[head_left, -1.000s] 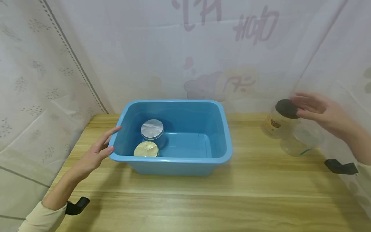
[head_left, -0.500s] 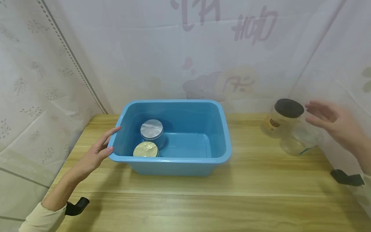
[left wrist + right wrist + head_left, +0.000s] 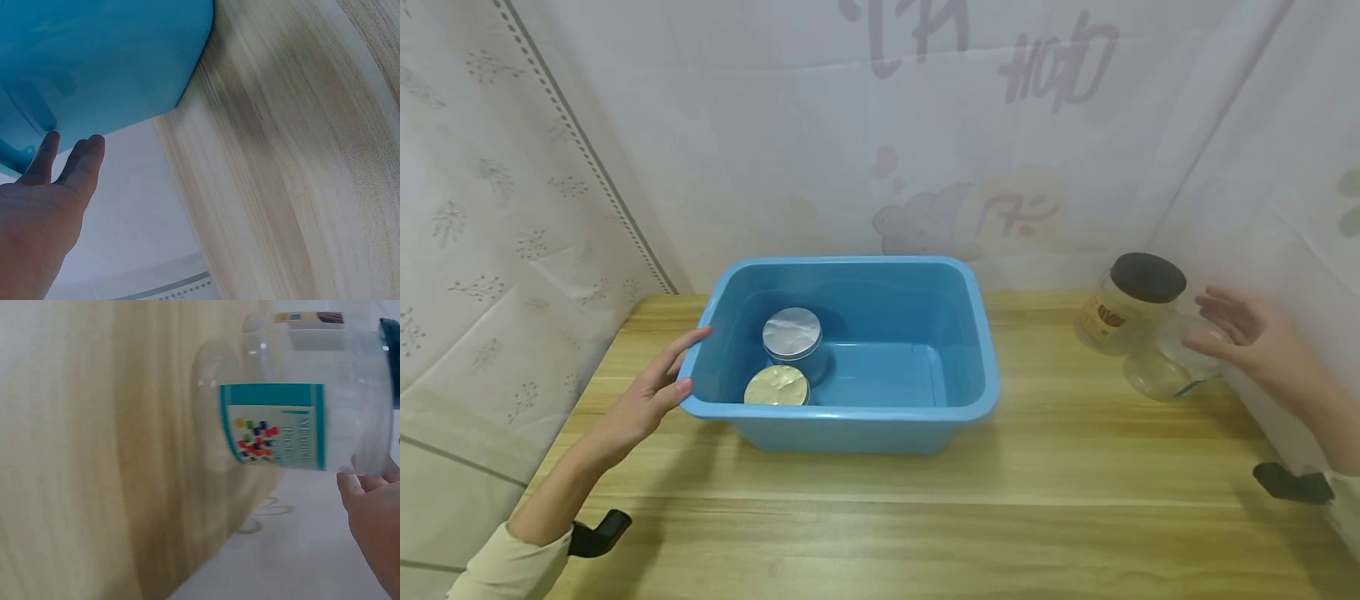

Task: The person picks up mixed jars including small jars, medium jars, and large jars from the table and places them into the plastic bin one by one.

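Observation:
My left hand (image 3: 632,408) rests against the left rim of a blue plastic basin (image 3: 850,414), its fingers mostly straight and touching the edge. Inside the basin's left end stand two round containers, one with a silver lid (image 3: 792,332) and one with a gold lid (image 3: 777,386). On the right, my right hand (image 3: 1270,350) is at the upper end of a clear jar (image 3: 1157,367), fingers spread and loosely bent. The right wrist view shows this jar's teal-edged label (image 3: 273,425), with the fingertips beside its rim; whether they touch is unclear.
Just behind the clear jar stands another see-through jar with a black lid (image 3: 1148,277). Pale patterned cloth (image 3: 820,150) hangs behind and beside the wooden table (image 3: 880,533).
My right hand has moved away from the black-lidded jar, to the right and then down to the clear jar. The left hand and basin have stayed in place.

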`<state>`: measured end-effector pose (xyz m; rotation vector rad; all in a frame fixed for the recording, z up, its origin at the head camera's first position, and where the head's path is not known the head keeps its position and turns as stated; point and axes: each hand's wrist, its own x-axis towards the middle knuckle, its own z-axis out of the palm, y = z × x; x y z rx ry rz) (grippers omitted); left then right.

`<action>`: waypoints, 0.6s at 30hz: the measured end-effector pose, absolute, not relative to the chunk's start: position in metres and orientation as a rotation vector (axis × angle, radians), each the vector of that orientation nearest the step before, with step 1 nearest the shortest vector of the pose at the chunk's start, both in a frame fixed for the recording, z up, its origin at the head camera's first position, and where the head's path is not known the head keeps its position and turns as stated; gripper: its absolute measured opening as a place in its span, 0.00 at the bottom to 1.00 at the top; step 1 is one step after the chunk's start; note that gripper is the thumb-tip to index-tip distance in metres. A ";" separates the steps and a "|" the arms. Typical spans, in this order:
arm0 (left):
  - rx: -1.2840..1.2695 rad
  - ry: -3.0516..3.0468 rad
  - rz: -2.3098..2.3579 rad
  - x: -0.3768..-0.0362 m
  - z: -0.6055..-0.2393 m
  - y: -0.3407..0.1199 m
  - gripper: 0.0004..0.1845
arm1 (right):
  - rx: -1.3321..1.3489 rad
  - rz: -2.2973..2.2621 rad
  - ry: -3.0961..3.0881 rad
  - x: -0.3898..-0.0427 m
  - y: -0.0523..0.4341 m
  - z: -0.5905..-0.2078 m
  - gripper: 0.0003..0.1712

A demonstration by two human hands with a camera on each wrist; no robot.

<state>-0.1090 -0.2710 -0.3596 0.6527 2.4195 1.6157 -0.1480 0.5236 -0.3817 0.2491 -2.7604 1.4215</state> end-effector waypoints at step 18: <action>0.639 2.423 1.610 -0.108 -0.359 -0.270 0.32 | 0.024 1.318 -2.837 -0.132 0.519 -0.404 0.51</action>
